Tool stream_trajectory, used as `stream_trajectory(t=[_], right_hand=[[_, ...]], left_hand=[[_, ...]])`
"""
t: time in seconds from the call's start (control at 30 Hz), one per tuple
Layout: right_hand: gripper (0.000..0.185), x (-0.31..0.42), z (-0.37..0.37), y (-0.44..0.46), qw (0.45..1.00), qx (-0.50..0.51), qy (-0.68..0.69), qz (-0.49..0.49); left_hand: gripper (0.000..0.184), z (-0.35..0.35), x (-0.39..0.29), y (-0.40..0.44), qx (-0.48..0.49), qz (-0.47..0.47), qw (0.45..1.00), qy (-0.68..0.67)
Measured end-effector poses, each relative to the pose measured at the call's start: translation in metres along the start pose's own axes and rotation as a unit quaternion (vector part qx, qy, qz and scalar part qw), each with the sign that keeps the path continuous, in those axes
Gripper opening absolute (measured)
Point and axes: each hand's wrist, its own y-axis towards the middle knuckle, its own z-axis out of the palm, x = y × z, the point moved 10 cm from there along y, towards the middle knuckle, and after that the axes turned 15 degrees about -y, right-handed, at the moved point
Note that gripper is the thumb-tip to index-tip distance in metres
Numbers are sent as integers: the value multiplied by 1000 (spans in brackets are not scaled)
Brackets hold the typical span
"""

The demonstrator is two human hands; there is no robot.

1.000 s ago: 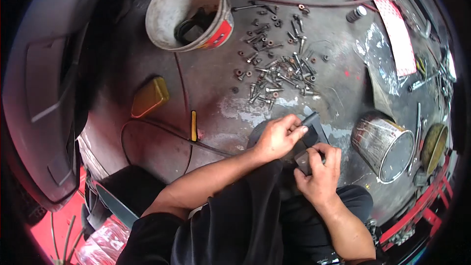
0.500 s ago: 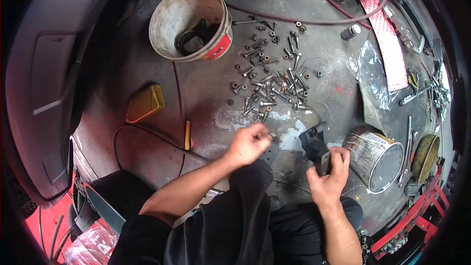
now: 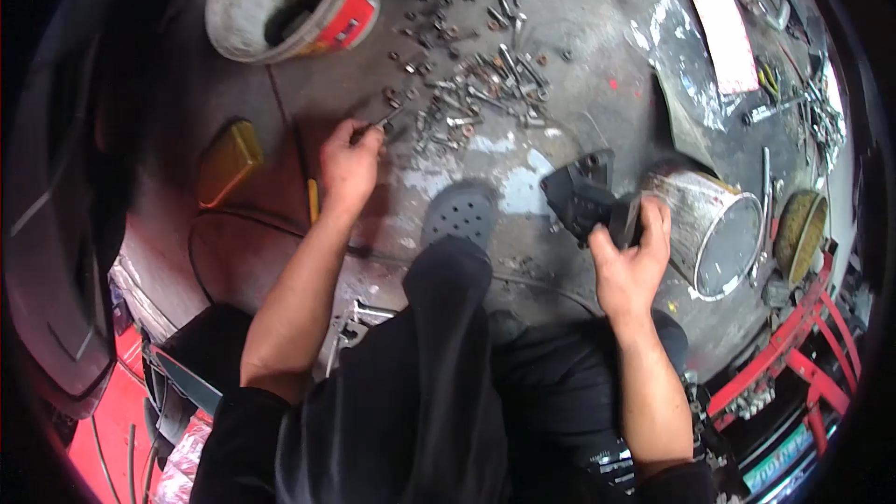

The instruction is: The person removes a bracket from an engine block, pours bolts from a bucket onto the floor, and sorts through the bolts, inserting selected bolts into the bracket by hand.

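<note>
My right hand (image 3: 633, 266) grips a black bracket-like part (image 3: 581, 194) by its near end, the thumb on one side and fingers on the other. My left hand (image 3: 351, 168) is closed on a thin metal piece (image 3: 388, 119) that points up and right; its exact kind is unclear. Just beyond that hand lies a loose pile of bolts and nuts (image 3: 485, 93) on the floor. A grey perforated clog (image 3: 459, 217) on my foot sits between the two hands.
A dirty white bucket (image 3: 350, 14) with dark items inside stands at the upper left. A yellow container (image 3: 230, 163) lies at left. Near my right hand are a paint-stained can (image 3: 695, 196) and a round dish (image 3: 799, 235). A hose (image 3: 291, 135) crosses the floor.
My left hand has moved left and forward, to the left edge of the bolt pile. The black part in my right hand has turned and shows more clearly. The view has shifted.
</note>
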Motion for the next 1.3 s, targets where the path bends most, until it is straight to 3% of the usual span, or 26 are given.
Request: stream_trajectory(t=[0.07,0.2,0.27,0.37,0.6,0.77,0.83,1.0,1.3], right_hand=[[39,-19,0,4,999,-3,18,48],[48,-69,13,5,982,33,88,161],[54,-74,17,6,980,39,104,163],[45,-72,13,7,963,43,155,215],[36,-83,15,10,952,35,179,248],[34,-78,12,12,954,51,180,236],[34,-77,12,9,954,38,174,243],[37,-78,15,5,970,29,160,183],[48,-57,11,-1,994,8,65,89]], left_hand=[[20,23,-15,-24,38,2,999,-31],[21,64,-24,-62,115,43,991,50],[20,74,-26,-67,122,49,990,50],[20,72,-14,-56,105,12,994,37],[25,36,-22,-16,10,46,998,44],[26,23,-20,0,-31,40,998,24],[27,24,-29,1,-22,82,995,44],[24,19,-4,22,-30,40,998,-24],[28,18,-8,44,-6,46,997,66]])
